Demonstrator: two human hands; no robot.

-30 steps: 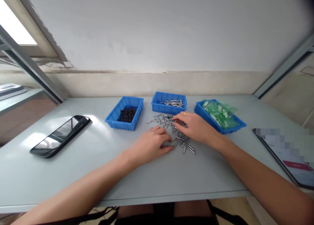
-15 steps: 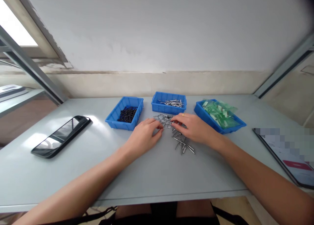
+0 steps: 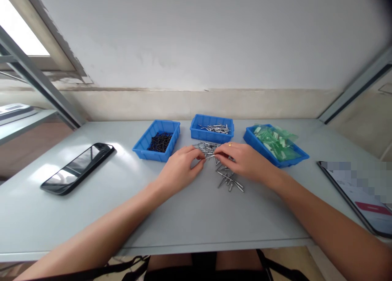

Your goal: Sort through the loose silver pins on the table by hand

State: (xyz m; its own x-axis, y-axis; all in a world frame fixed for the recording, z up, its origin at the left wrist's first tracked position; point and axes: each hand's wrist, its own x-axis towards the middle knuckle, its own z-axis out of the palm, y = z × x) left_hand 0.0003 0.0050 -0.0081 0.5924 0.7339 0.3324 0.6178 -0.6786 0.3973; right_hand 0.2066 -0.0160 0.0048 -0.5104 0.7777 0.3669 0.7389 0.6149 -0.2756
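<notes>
A loose pile of silver screws (image 3: 227, 177) lies on the grey table (image 3: 196, 215) in front of the middle blue tray. My left hand (image 3: 180, 170) rests at the pile's left edge, its fingertips pinched on a silver screw. My right hand (image 3: 241, 159), with a ring on one finger, lies over the pile's upper right part, its fingers curled down and meeting the left fingertips on the same screw.
Three blue trays stand behind the pile: the left tray (image 3: 157, 145) holds black screws, the middle tray (image 3: 212, 133) silver screws, the right tray (image 3: 275, 145) green plastic bags. A black phone (image 3: 78, 168) lies at the left, a tablet (image 3: 361, 195) at the right.
My left hand has moved up from the pile's lower left to its upper left, and its fingertips now meet my right hand's. The pile is drawn together more tightly.
</notes>
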